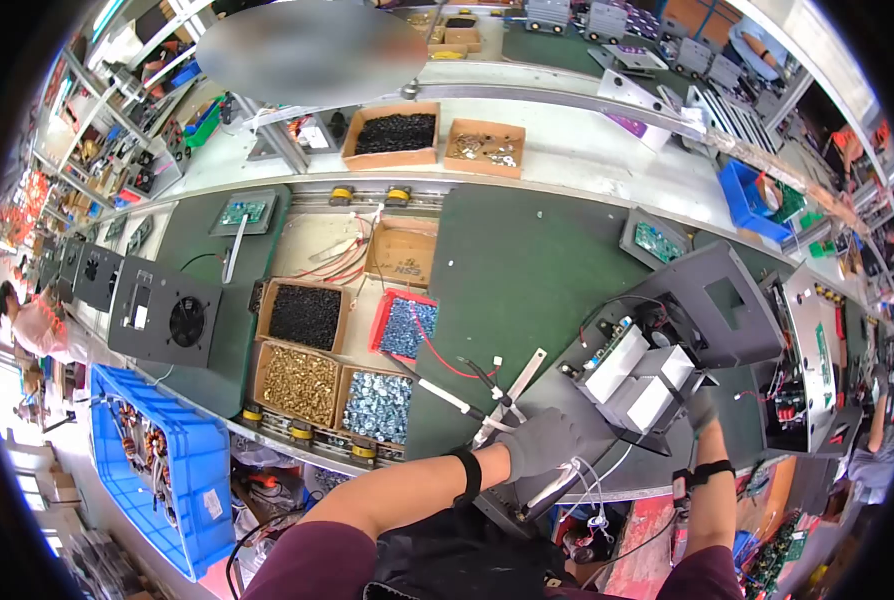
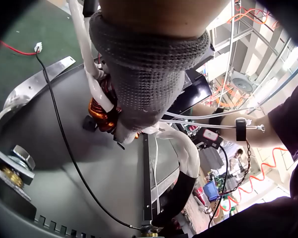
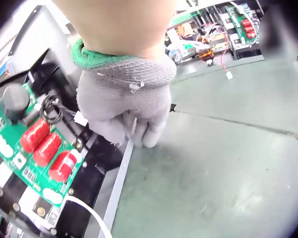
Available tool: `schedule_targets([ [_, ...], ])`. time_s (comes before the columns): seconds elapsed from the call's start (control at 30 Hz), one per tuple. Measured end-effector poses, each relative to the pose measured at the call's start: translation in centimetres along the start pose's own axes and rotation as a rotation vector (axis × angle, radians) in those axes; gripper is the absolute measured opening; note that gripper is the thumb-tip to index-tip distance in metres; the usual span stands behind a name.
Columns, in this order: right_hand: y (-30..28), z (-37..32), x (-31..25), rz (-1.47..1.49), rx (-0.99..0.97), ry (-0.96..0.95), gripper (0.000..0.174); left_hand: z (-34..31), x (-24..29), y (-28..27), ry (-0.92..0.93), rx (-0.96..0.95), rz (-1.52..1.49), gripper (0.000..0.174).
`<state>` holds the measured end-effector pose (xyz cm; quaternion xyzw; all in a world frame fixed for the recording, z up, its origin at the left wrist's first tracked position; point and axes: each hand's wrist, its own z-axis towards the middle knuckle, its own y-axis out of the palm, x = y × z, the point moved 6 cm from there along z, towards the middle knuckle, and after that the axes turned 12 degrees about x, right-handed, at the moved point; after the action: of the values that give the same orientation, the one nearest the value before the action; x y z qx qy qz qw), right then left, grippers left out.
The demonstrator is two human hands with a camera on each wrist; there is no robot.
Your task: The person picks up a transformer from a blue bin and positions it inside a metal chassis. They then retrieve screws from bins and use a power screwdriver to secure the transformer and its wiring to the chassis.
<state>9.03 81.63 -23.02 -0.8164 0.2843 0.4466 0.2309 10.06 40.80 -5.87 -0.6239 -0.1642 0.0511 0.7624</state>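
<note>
A grey-gloved left hand (image 1: 545, 443) holds a copper-wound coil (image 2: 103, 115) with thick white-sleeved cables, its fingertips partly hidden behind the glove. Beneath the coil lies a flat grey metal panel (image 2: 84, 163), with a bolt (image 2: 22, 157) at its edge. The right hand (image 3: 126, 101), also gloved, grips the metal edge (image 3: 120, 186) of an opened grey housing (image 1: 722, 300). Inside that housing are white blocks (image 1: 649, 400) with a black strap. Beside the right fingers sits a green circuit board (image 3: 37, 158) with red components (image 3: 47, 148).
Boxes of black screws (image 1: 305, 315), brass fittings (image 1: 299, 385) and silver nuts (image 1: 377, 405) stand left of the green mat (image 1: 527, 260). A red tray (image 1: 407, 325) sits beside them. A blue crate (image 1: 202, 510) is lower left; another opened unit (image 1: 812, 350) stands right.
</note>
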Motion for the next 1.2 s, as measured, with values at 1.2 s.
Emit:
schedule_targets([
  [1.2,1.3,-28.2,-15.0,-0.531,0.427,-0.531,0.025,-39.9,-29.2,-5.1,-1.348,0.163,0.07,0.016],
])
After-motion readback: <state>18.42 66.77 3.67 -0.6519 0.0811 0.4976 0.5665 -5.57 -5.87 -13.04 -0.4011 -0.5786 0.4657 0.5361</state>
